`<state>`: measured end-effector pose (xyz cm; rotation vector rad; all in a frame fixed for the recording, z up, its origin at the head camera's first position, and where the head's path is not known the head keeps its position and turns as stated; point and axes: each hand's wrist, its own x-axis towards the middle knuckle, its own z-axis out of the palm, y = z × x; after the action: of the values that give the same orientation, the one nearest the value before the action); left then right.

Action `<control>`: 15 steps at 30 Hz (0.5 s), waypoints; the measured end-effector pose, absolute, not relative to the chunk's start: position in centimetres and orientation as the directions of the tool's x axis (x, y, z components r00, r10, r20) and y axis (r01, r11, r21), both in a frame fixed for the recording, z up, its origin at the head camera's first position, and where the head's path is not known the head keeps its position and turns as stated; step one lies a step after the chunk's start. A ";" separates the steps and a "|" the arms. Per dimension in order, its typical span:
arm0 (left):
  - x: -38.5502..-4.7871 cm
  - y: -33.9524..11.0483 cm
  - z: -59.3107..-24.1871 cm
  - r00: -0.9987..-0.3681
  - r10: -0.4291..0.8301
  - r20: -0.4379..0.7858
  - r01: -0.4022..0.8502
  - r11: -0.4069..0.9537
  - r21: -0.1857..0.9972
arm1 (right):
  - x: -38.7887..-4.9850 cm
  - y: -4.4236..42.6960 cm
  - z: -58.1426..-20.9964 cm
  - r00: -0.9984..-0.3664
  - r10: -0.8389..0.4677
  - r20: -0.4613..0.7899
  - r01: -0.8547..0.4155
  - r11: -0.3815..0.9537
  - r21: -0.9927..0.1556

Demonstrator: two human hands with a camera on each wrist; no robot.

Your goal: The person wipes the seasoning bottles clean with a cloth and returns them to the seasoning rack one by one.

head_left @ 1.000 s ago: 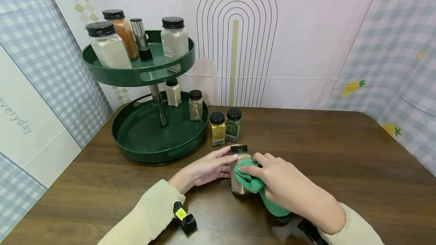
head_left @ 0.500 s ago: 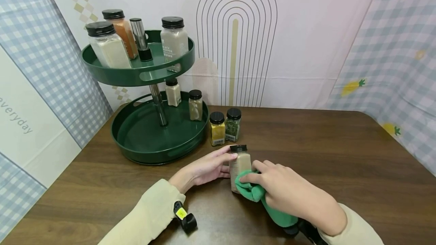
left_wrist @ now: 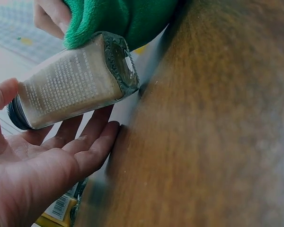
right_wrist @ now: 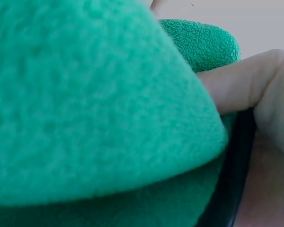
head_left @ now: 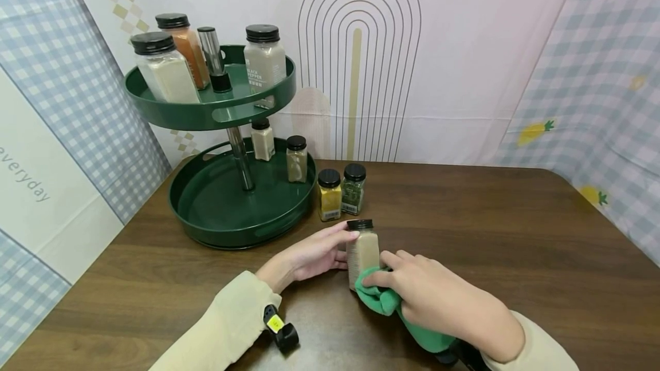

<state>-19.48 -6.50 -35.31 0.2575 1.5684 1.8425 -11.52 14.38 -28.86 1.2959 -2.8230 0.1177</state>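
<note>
My left hand [head_left: 315, 253] holds a glass spice jar [head_left: 364, 251] with a black lid and beige powder inside. In the left wrist view the thumb lies near the lid, the fingers go behind the jar [left_wrist: 68, 82], and printed text covers one face. My right hand [head_left: 417, 282] grips a bunched green cloth [head_left: 378, 296] against the lower right side of the jar. Close up in the right wrist view, the cloth [right_wrist: 99, 104] fills most of the picture, and a finger [right_wrist: 241, 87] presses into its folds; the jar is hidden there.
A green two-tier turntable [head_left: 232, 236] stands at the left, carrying several spice jars. Beside it on the wooden table [head_left: 515, 233] are a yellow spice jar [head_left: 329, 196] and a green herb jar [head_left: 353, 190]. A patterned cloth backdrop [head_left: 454, 73] rises behind.
My right hand has slid the green cloth down the jar's side toward its base, uncovering more of the beige powder. The left hand and jar have stayed nearly in place.
</note>
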 end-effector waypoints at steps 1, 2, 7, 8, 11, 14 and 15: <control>-19.5 -6.5 -35.3 -0.741 0.610 -0.280 -0.373 -0.028 0.927 | -11.5 14.4 -28.9 -0.650 -0.758 0.051 -0.760 0.648 -0.059; -19.5 -6.5 -35.3 -0.742 0.609 -0.280 -0.371 -0.026 0.928 | -11.5 14.3 -28.9 -0.650 -0.759 0.035 -0.759 0.647 -0.068; -19.5 -6.5 -35.2 -0.738 0.627 -0.250 -0.345 -0.031 0.938 | -11.2 14.1 -29.1 -0.641 -0.767 -0.021 -0.763 0.641 -0.081; -19.5 -6.6 -35.3 -0.736 0.632 -0.243 -0.340 -0.034 0.940 | -11.2 14.2 -29.1 -0.637 -0.771 -0.023 -0.767 0.636 -0.082; -19.5 -6.6 -35.3 -0.731 0.644 -0.226 -0.335 -0.051 0.941 | -11.2 14.3 -28.8 -0.623 -0.782 -0.013 -0.778 0.621 -0.096; -19.6 -6.7 -35.4 -0.720 0.661 -0.212 -0.337 -0.066 0.939 | -11.4 14.5 -28.0 -0.640 -0.766 0.055 -0.768 0.635 -0.089; -19.6 -6.7 -35.4 -0.716 0.667 -0.207 -0.339 -0.072 0.938 | -11.5 14.6 -27.8 -0.654 -0.750 0.098 -0.756 0.650 -0.074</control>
<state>-19.62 -6.65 -35.39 0.3638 1.5140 1.8616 -11.52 14.59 -27.81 1.2787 -2.7999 0.1667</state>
